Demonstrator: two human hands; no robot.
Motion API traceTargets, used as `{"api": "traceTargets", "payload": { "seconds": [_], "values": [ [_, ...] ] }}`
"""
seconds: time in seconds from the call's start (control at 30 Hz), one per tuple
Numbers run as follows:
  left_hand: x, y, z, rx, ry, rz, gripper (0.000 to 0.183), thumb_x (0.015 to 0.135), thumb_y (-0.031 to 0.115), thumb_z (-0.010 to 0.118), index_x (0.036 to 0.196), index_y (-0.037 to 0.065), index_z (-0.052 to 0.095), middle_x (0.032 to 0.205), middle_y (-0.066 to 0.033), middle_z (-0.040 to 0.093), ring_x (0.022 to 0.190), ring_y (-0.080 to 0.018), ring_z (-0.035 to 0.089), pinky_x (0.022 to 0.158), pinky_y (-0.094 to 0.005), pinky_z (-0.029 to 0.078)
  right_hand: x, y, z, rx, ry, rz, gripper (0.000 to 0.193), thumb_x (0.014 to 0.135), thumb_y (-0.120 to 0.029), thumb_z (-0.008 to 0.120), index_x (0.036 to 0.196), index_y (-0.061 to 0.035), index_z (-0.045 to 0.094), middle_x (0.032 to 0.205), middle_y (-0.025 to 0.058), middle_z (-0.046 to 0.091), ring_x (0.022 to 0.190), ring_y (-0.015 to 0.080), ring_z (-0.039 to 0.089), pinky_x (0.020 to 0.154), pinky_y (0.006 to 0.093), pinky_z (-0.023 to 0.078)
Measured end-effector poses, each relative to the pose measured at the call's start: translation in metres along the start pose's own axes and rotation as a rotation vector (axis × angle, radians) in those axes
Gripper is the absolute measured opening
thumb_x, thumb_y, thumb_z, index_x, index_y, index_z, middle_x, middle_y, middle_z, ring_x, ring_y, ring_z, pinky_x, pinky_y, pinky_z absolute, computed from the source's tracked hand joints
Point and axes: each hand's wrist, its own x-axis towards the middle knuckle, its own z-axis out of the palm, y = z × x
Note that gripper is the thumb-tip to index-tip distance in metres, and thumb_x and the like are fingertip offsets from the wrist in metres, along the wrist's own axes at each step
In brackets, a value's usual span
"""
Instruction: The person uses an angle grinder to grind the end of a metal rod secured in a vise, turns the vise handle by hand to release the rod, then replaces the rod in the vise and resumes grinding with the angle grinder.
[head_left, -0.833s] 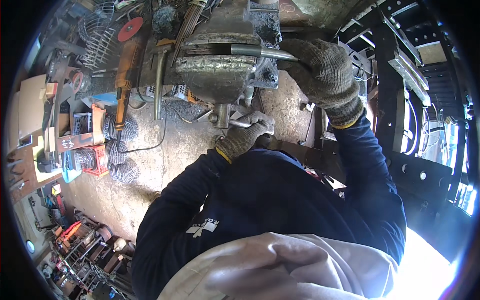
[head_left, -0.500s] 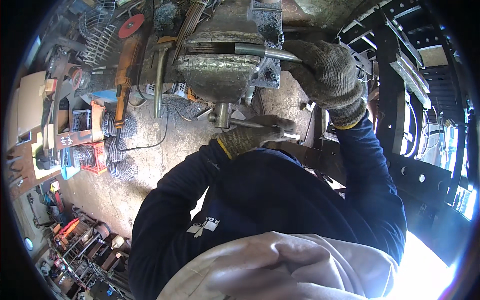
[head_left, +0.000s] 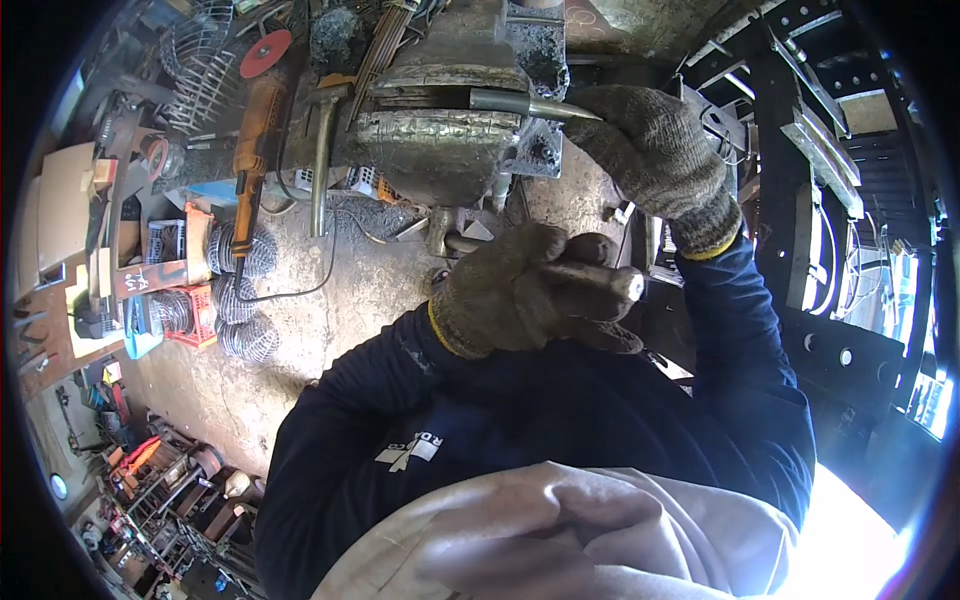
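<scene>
A large worn bench vise (head_left: 430, 150) stands ahead of me, and a round metal bar (head_left: 500, 101) with a tapered right end lies between its jaws. My right hand (head_left: 655, 145), in a dark knit glove, is closed at the tapered end; its fingertips are partly hidden. Below the vise, my gloved left hand (head_left: 510, 290) is curled around the vise handle (head_left: 590, 275). The handle's rounded end sticks out to the right between the fingers.
An orange angle grinder (head_left: 257, 130) with a red disc and cord lies left of the vise, beside a hammer (head_left: 322, 150). Coiled wire guards (head_left: 240, 335) and red crates (head_left: 195, 315) stand at left. Dark steel framing (head_left: 785, 180) rises on the right.
The vise handle has swung up toward me, its end now closer and larger. My left hand has risen with it, its fingers looser. My right hand has shifted slightly at the bar's end.
</scene>
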Motion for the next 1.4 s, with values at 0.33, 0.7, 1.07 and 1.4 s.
{"api": "traceTargets", "payload": {
  "seconds": [0.33,0.7,1.07,1.4],
  "values": [
    [-0.006,0.020,0.025,0.102,0.130,-0.165,0.042,0.109,0.043,0.037,0.134,0.021,0.062,0.146,-0.0086,0.055,0.135,-0.0373,0.052,0.108,-0.0816,0.025,0.004,-0.003,-0.005,-0.097,-0.016,-0.054,0.034,0.094,-0.032,0.071,0.114,-0.0040,0.073,0.095,0.0160,0.074,0.088,0.0323,0.073,0.077,0.0404,0.058],
    [-0.011,0.002,0.004,0.024,0.097,-0.012,0.041,0.109,0.041,0.040,0.136,0.019,0.062,0.150,-0.0092,0.050,0.138,-0.0398,0.048,0.109,-0.0801,0.029,0.001,0.000,0.003,-0.064,0.044,-0.085,0.029,0.092,-0.027,0.072,0.112,-0.0059,0.073,0.091,0.0148,0.074,0.086,0.0329,0.073,0.076,0.0408,0.058],
    [-0.011,-0.011,-0.007,0.139,0.383,-0.032,0.033,0.108,0.030,0.046,0.127,0.010,0.065,0.140,-0.0215,0.056,0.133,-0.0411,0.053,0.109,-0.0707,0.038,0.001,-0.002,0.001,-0.098,0.072,-0.109,0.029,0.091,-0.027,0.072,0.112,-0.0055,0.073,0.092,0.0142,0.075,0.087,0.0322,0.073,0.076,0.0410,0.058],
    [-0.038,-0.005,-0.057,0.767,0.641,-0.224,0.049,0.101,0.033,0.062,0.134,-0.003,0.056,0.142,-0.0235,0.055,0.133,-0.0398,0.053,0.116,-0.0541,0.039,0.003,-0.003,0.004,-0.159,0.096,-0.138,0.030,0.090,-0.030,0.074,0.111,-0.0088,0.073,0.090,0.0128,0.074,0.083,0.0322,0.073,0.073,0.0408,0.058]
  ]
}}
